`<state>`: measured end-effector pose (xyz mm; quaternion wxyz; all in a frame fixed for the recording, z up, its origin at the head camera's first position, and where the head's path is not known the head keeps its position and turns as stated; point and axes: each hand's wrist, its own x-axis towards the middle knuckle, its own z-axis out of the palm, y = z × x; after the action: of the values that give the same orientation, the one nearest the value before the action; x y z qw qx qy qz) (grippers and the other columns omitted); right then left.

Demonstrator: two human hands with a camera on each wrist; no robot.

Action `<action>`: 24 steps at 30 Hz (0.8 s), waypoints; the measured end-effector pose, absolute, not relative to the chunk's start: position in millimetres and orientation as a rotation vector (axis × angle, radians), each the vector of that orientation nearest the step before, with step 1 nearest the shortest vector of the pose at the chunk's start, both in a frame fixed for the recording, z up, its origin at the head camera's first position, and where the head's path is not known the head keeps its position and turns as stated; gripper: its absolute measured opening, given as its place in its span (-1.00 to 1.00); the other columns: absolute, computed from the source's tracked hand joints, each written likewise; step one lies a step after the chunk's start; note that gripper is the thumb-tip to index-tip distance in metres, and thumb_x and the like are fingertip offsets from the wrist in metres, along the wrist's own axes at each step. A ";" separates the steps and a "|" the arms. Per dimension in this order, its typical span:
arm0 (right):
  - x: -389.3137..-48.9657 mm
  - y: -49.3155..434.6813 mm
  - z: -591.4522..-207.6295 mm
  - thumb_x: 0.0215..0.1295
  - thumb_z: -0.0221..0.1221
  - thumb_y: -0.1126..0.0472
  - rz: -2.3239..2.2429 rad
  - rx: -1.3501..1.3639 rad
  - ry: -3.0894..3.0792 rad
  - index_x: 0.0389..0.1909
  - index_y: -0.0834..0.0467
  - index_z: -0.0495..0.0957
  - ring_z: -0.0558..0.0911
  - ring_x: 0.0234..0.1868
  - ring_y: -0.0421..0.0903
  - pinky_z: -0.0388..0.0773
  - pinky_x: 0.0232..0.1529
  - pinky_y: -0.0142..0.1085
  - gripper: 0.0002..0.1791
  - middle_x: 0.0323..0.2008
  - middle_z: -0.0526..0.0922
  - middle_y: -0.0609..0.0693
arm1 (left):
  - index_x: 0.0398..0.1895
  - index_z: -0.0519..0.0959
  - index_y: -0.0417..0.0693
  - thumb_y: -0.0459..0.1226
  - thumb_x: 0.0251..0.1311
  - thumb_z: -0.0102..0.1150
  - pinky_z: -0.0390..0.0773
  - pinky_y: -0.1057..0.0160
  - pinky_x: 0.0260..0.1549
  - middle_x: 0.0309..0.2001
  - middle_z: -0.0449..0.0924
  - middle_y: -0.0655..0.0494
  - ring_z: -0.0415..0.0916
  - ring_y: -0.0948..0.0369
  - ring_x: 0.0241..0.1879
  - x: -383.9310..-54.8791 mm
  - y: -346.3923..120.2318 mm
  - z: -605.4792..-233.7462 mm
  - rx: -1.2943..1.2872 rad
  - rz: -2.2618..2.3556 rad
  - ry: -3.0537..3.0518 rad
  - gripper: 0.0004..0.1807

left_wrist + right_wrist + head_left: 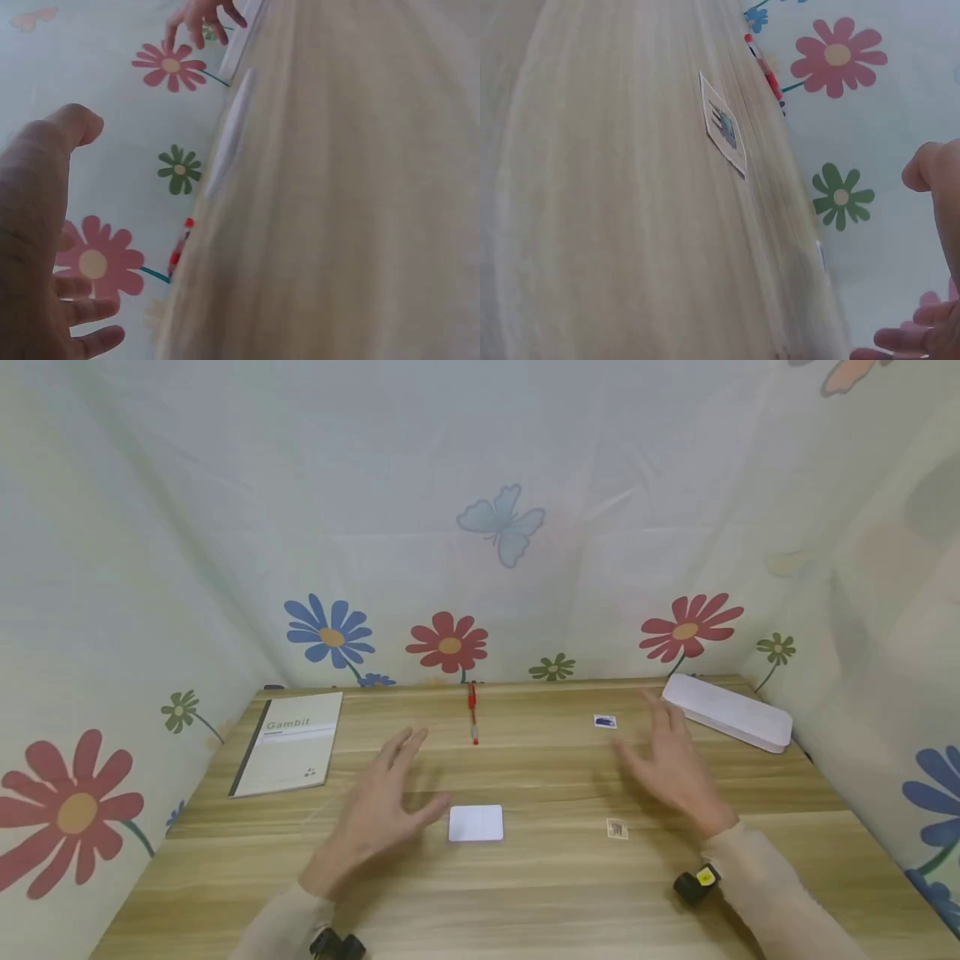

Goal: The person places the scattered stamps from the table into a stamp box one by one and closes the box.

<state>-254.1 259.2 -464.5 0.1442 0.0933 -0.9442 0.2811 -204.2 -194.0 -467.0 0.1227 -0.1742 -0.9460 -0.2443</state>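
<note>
White card [476,823] lies flat on the wooden table [525,902], near the left hand's [377,812] thumb. Both hands are raised, fingers loosely spread, grasping nothing. Near the right hand [673,766] lie a blue stamp [604,722] and brown stamp [617,829]. Notebook [292,747], red pen [473,714] and white case [727,712] sit farther back, probably giving the hands room.
</note>
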 end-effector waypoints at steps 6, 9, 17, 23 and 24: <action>-261.7 269.0 -476.7 0.66 0.26 0.02 1.184 0.241 -2.683 0.84 0.07 -0.15 0.66 0.26 0.44 0.61 0.24 0.38 0.00 0.55 0.23 0.50 | 0.80 0.18 0.23 0.28 0.35 0.42 0.38 -0.41 0.48 0.68 0.33 -0.03 0.37 -0.16 0.59 -196.9 -193.0 -484.8 -0.572 -0.867 -2.807 0.07; -265.0 274.8 -486.2 0.67 0.26 0.11 1.303 0.235 -2.649 0.82 0.13 -0.14 0.67 0.26 0.41 0.62 0.28 0.32 -0.03 0.51 0.29 0.49 | 0.77 0.26 0.17 0.27 0.35 0.43 0.39 -0.35 0.50 0.63 0.41 0.05 0.44 -0.06 0.54 -196.7 -193.3 -493.1 -0.629 -0.954 -2.785 0.02; -269.3 289.6 -505.0 0.68 0.23 0.21 1.352 0.241 -2.600 0.73 0.29 0.06 0.67 0.22 0.32 0.58 0.05 -0.46 -0.19 0.31 0.55 0.45 | 0.68 0.41 0.20 0.41 0.20 0.45 0.31 -0.30 0.56 0.53 0.51 0.15 0.38 0.00 0.56 -198.8 -200.5 -513.1 -0.740 -0.893 -2.786 0.05; -277.3 292.9 -504.1 0.68 0.21 0.23 1.351 0.230 -2.588 0.67 0.35 0.17 0.69 0.06 0.14 0.55 -0.12 -0.52 -0.29 0.18 0.64 0.41 | 0.57 0.53 0.21 0.45 0.07 0.52 0.31 -0.32 0.53 0.48 0.53 0.17 0.40 0.05 0.50 -205.5 -203.2 -516.5 -0.832 -0.794 -2.729 0.04; -278.8 293.2 -503.8 0.68 0.20 0.23 1.362 0.228 -2.582 0.66 0.36 0.19 0.69 0.03 0.08 0.56 -0.14 -0.50 -0.30 0.16 0.64 0.41 | 0.54 0.55 0.20 0.43 0.06 0.54 0.31 -0.31 0.53 0.47 0.53 0.18 0.39 0.06 0.50 -206.2 -203.5 -516.1 -0.841 -0.792 -2.722 0.02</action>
<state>-278.8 293.2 -503.8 0.1064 0.0773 -0.8768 0.4625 -206.2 -203.5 -516.1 0.0919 -0.2833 -0.9166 -0.2668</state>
